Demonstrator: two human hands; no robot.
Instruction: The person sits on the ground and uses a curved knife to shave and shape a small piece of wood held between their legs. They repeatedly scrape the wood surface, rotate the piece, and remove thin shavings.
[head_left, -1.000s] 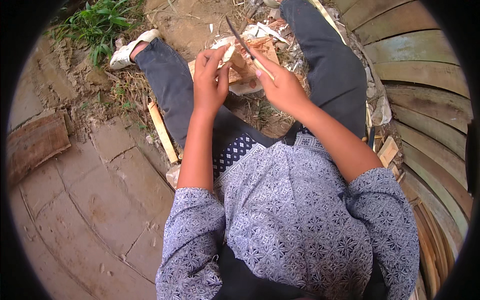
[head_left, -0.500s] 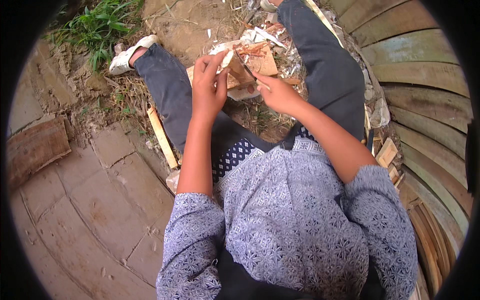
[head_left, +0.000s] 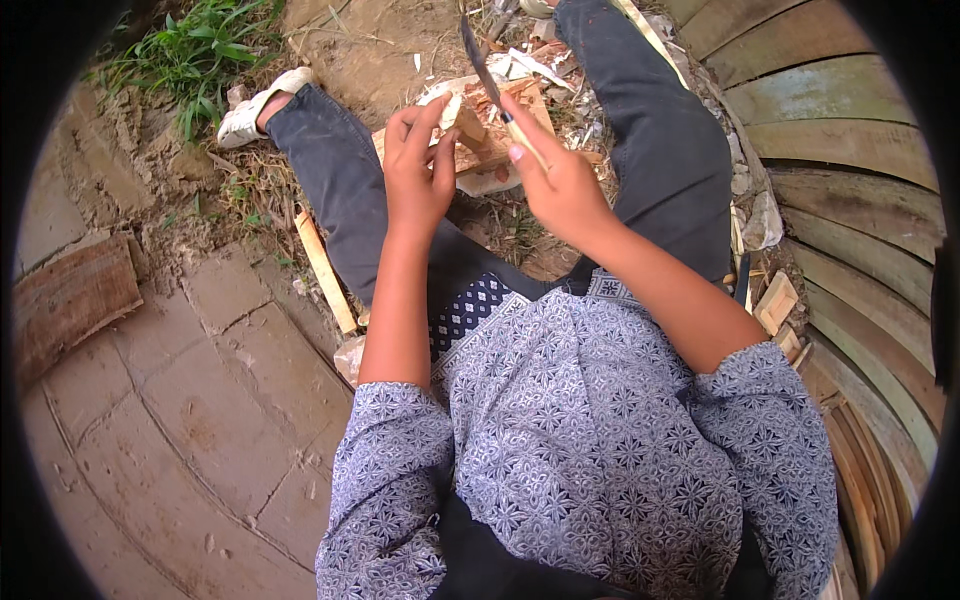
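Observation:
My left hand (head_left: 415,165) is closed on a small block of wood (head_left: 462,122) with a pale top, its fingers along the left side. Under the block lies a flat wooden board (head_left: 535,110) strewn with shavings. My right hand (head_left: 560,185) grips the light handle of a knife (head_left: 480,62). The dark blade, slightly curved, is raised and points away from me, just right of the block and apart from it. The block's lower left part is hidden behind my left fingers.
My legs are spread either side of the board. Wood chips and shavings (head_left: 535,68) litter the ground past it. A wooden strip (head_left: 325,270) lies by my left leg. At right stands a plank wall (head_left: 820,150), with wood offcuts (head_left: 775,303) near it. Grass (head_left: 205,55) grows far left.
My right hand has lifted the knife up off the block, and the blade now shows whole, pointing away. My left hand has hardly moved and still holds the block.

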